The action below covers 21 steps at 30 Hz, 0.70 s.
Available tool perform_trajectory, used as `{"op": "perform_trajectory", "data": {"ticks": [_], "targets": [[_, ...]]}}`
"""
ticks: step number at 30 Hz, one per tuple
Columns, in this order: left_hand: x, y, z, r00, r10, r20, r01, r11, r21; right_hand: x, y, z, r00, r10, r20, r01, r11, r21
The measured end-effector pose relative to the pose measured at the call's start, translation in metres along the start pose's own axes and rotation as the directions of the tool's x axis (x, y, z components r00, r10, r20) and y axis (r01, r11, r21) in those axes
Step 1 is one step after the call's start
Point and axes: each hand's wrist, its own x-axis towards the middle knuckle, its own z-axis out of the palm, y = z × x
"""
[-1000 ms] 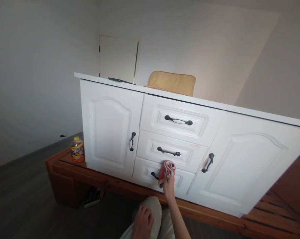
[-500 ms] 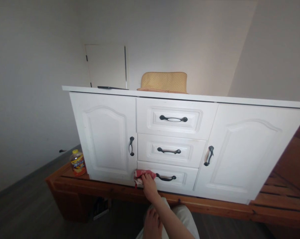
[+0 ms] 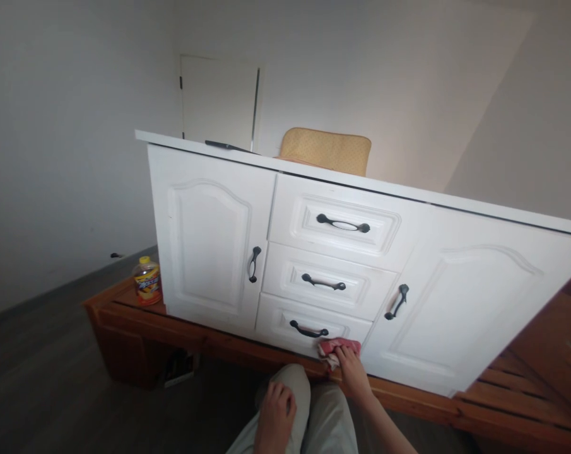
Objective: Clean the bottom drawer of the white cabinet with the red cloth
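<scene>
My right hand [image 3: 353,371] is closed on a red and white cloth [image 3: 337,350]. It presses the cloth against the lower right part of the bottom drawer [image 3: 279,320], just right of that drawer's dark handle [image 3: 308,330]. The drawer sits in a white cabinet [image 3: 209,246] with a door on either side of three drawers. My left hand [image 3: 276,407] lies on my left knee, holding nothing, its fingers loosely bent over the trousers.
The cabinet stands on a slatted brown wooden base [image 3: 209,340]. A bottle with a yellow cap [image 3: 147,284] is at its left side. A tan padded backrest [image 3: 327,148] rises behind the top, where a flat dark object [image 3: 226,145] lies. Under the base is a dark box-like object [image 3: 178,366].
My right hand has moved the cloth rightward along the bottom drawer, from left of its handle to the right of it. The view has tilted. My left hand stays by my knee.
</scene>
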Motion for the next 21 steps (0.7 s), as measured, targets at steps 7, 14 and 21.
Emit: {"op": "perform_trajectory", "data": {"ticks": [7,14,21], "targets": [[0.000,0.006,-0.008,0.999,-0.014,0.029,0.014,1.000,-0.005,0.000,0.036,-0.051,0.944,0.026,-0.328,0.009,0.994,0.107],[-0.003,0.000,0.002,0.999,0.039,-0.027,-0.039,0.999,-0.010,0.059,-0.029,-0.087,0.875,0.051,-0.482,0.120,0.941,0.318],[-0.003,-0.008,0.007,0.993,0.110,-0.041,-0.107,0.992,0.070,0.101,-0.123,-0.093,0.901,-0.019,-0.433,0.255,0.831,0.495]]}}
